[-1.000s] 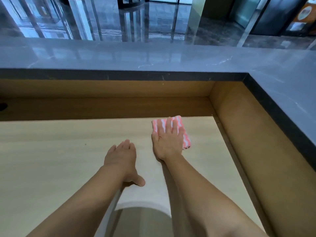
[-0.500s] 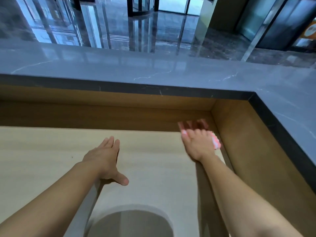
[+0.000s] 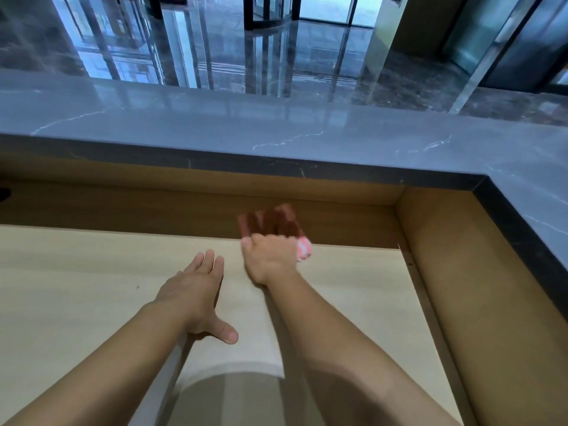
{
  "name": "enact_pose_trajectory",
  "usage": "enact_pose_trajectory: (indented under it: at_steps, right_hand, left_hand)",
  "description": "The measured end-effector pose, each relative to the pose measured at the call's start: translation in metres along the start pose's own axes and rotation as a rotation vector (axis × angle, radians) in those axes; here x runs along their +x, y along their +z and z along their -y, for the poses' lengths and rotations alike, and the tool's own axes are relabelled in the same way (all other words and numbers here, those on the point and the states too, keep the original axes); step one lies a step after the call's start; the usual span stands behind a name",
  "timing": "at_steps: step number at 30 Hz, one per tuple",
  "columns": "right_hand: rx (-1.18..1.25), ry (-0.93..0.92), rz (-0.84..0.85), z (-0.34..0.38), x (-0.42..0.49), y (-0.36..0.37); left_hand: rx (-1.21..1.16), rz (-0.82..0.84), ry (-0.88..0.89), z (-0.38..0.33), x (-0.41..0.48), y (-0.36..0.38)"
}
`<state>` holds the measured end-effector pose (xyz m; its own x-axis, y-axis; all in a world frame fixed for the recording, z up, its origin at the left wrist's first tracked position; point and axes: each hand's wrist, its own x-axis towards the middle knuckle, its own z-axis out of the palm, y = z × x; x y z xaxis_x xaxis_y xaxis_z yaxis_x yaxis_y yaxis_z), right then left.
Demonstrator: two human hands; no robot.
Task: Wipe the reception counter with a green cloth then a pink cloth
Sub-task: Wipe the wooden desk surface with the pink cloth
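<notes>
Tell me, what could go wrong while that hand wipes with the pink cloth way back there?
The right hand looks blurred, so it is probably moving fast. Its fingers reach into the shadow below the grey stone counter and might bump the back panel. The hand presses the pink cloth flat rather than gripping it, and only a corner peeks out, so the cloth might slide free.

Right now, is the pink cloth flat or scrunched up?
Flat: the right hand presses the pink cloth on the desk with straight fingers, cloth showing past them. Blur hides any folds.
</notes>
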<state>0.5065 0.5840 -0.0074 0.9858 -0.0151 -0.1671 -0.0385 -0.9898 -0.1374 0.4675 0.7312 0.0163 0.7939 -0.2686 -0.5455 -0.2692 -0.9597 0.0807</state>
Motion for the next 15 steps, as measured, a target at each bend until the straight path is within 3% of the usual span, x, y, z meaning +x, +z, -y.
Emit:
enact_pose_trajectory:
  at_steps: [3,5,9,12,15]
  right_hand:
    - [0.054,-0.133,0.056,-0.001,0.007,0.002]
    - [0.044,-0.162,-0.017,-0.034,0.015,0.003]
    - [-0.140,0.029,-0.119,-0.130,0.017,-0.010]
    - [-0.097,0.237,-0.143,-0.193,0.005,-0.019]
    - [-0.062,0.321,-0.125,-0.210,0.010,-0.019]
  left_hand:
    - [-0.009,-0.012,0.011,0.002,-0.001,0.002]
    - [-0.012,-0.024,0.019,0.004,-0.002,0.003]
    - [-0.009,-0.027,0.021,0.003,-0.004,0.002]
    - [-0.013,-0.027,0.022,0.002,-0.004,0.002]
    - [-0.007,-0.024,0.021,0.001,-0.004,0.001]
